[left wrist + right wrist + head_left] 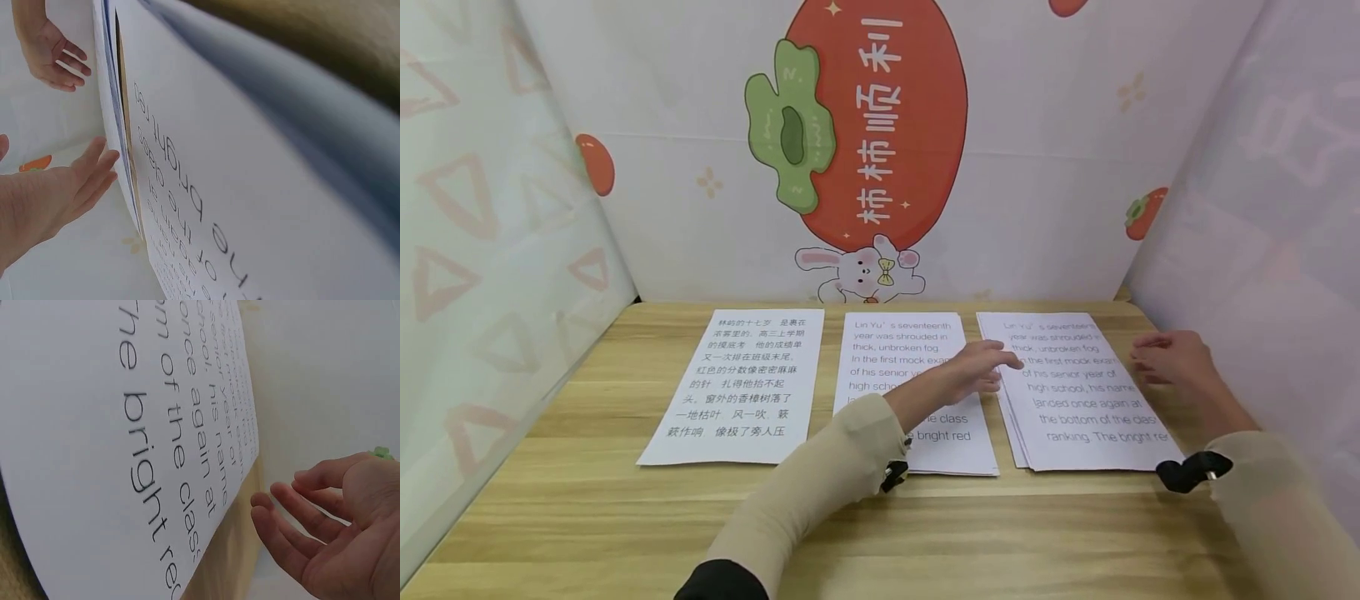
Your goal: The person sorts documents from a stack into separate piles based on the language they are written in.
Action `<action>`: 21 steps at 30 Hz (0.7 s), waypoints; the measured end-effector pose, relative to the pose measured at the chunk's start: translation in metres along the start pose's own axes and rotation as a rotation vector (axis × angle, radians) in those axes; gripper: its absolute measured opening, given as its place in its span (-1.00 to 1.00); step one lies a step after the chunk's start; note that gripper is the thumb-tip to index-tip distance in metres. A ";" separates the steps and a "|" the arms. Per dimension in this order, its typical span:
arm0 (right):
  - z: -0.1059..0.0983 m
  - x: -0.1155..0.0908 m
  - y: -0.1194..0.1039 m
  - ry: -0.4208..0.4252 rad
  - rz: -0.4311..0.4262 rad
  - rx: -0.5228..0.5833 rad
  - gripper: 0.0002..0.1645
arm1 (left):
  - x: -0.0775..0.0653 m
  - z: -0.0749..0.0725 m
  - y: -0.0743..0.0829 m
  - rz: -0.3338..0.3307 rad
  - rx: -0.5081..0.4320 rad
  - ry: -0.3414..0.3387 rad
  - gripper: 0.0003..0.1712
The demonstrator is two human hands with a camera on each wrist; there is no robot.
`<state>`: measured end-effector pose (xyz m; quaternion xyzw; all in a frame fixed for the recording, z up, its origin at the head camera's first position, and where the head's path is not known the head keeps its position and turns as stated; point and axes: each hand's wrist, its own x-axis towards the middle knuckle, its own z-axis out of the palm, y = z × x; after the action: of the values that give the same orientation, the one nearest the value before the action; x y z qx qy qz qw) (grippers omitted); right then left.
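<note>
Middle papers (891, 337) lie partly hidden beneath left forearm (842, 454).

Three printed top pages (730, 387) (887, 358) (1075, 396), two hands (962, 371) (1180, 364) and one wooden table (1000, 542) are visible.

The person's left arm (820, 483), pale-sleeved, slants from the near side of the scene toward the far right. The left hand (958, 373) reaches out beyond the cuff, its fingers extended toward the right, relaxed and slightly spread. The right arm (1273, 492), likewise sleeved, comes from the near right and leans toward the far left. The right hand (1176, 364) has loosely bent fingers directed left, its palm turned inward. The two hands are well apart.
</note>
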<state>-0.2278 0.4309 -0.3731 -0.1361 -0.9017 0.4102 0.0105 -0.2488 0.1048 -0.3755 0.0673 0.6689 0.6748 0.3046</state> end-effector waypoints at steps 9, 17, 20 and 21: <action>0.032 -0.003 -0.027 -0.084 -0.088 0.002 -0.49 | -0.010 -0.032 0.000 -0.023 0.050 0.013 -0.21; 0.061 -0.008 -0.052 -0.183 -0.163 0.034 -0.50 | -0.027 -0.066 0.001 -0.037 0.098 0.066 -0.27; 0.071 -0.011 -0.063 -0.197 -0.183 0.049 -0.51 | -0.032 -0.079 0.000 -0.055 0.127 0.094 -0.30; 0.074 -0.012 -0.067 -0.199 -0.189 0.052 -0.51 | -0.034 -0.083 0.000 -0.057 0.132 0.106 -0.31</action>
<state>-0.2417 0.3317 -0.3713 -0.0088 -0.8963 0.4419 -0.0371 -0.2626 0.0166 -0.3727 0.0327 0.7288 0.6228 0.2828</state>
